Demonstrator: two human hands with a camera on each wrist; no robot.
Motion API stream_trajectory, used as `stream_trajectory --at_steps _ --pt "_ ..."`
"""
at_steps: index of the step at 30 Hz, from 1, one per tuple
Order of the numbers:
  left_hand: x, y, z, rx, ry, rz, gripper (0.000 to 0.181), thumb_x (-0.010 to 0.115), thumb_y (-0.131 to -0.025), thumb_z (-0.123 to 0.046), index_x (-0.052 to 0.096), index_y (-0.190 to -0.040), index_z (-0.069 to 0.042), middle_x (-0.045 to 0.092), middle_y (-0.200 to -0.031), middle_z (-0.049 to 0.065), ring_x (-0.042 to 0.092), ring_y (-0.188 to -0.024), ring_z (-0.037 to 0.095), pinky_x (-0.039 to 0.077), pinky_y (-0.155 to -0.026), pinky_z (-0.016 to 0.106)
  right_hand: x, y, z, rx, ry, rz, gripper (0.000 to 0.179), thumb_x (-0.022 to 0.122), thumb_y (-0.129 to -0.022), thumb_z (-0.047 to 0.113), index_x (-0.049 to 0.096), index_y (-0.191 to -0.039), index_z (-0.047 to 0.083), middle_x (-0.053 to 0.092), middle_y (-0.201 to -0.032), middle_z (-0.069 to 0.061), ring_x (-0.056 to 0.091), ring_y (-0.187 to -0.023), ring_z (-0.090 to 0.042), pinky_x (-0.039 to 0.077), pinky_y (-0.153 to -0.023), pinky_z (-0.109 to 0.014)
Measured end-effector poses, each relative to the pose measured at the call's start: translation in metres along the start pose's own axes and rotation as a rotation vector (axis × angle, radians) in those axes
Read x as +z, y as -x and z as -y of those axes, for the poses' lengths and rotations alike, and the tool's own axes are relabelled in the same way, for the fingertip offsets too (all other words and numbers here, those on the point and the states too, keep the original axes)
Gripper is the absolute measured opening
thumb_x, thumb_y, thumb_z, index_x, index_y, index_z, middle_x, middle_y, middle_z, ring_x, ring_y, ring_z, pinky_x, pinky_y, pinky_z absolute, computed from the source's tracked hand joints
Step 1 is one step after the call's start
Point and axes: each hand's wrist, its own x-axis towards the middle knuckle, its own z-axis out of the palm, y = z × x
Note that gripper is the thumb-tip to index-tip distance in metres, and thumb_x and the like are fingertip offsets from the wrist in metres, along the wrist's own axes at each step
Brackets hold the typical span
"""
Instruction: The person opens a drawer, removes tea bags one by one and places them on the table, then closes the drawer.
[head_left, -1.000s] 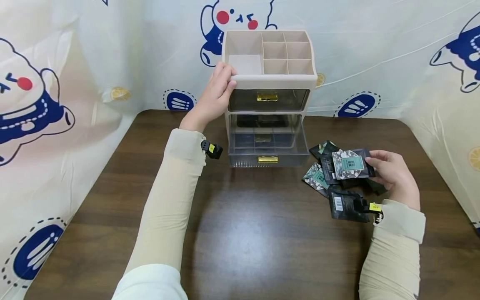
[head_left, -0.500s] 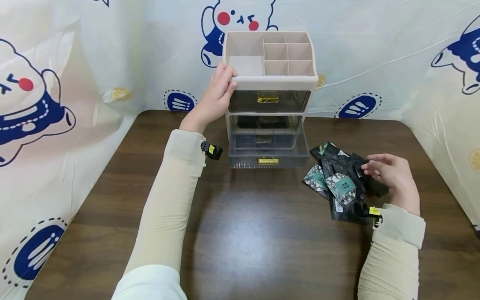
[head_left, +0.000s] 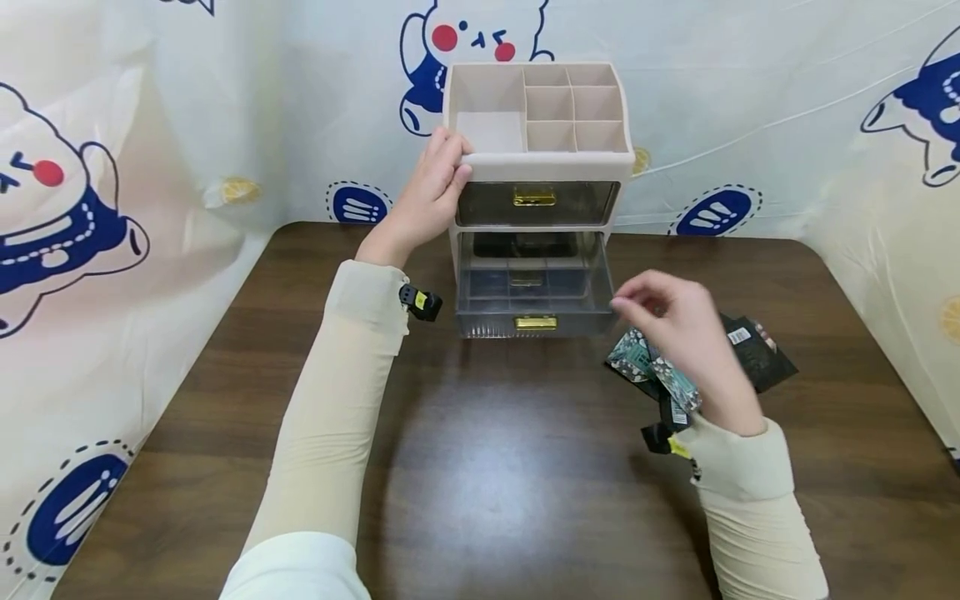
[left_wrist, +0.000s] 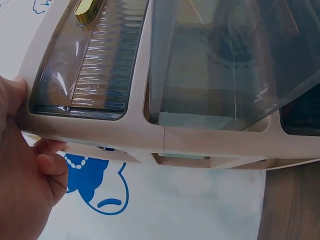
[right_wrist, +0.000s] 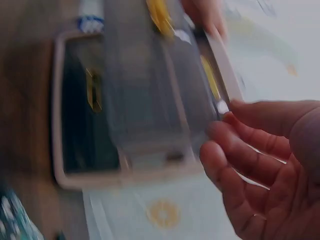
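A cream drawer organizer (head_left: 546,167) stands at the back of the table, its middle see-through drawer (head_left: 536,323) pulled out. My left hand (head_left: 423,196) grips the left side of its top rim, thumb at the front; in the left wrist view, the left hand (left_wrist: 30,170) holds the frame's edge. My right hand (head_left: 678,325) hovers beside the drawer's front right corner, fingers loosely bent, with nothing visible between them. In the right wrist view, the right hand (right_wrist: 265,165) is near the blurred drawer; contact is unclear. Dark sachets (head_left: 759,354) lie partly hidden under the right hand and wrist.
Divided compartments (head_left: 573,104) form the organizer's top. Above the pulled-out drawer, the top drawer (head_left: 536,204) is closed. The brown wooden table (head_left: 480,467) spreads in front, and a printed cloth (head_left: 750,108) hangs behind and at the sides.
My right hand let go of a patterned sachet onto the pile, then moved left to the drawer's corner. A black sachet now lies farther right. The left hand keeps its grip.
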Motion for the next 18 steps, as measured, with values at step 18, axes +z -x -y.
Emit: stream_trajectory --at_steps 18 --pt "-0.007 0.000 -0.002 -0.009 -0.123 0.066 0.027 0.037 -0.106 -0.019 0.046 -0.115 0.005 0.038 -0.117 0.019 0.037 -0.112 0.031 0.030 -0.099 0.038 0.060 0.004 0.034 -0.423 0.440 -0.043 0.009 0.071 -0.091 0.014 0.064 -0.087 0.009 0.065 -0.061 -0.003 0.050 -0.044 -0.019 0.033 -0.038 -0.030"
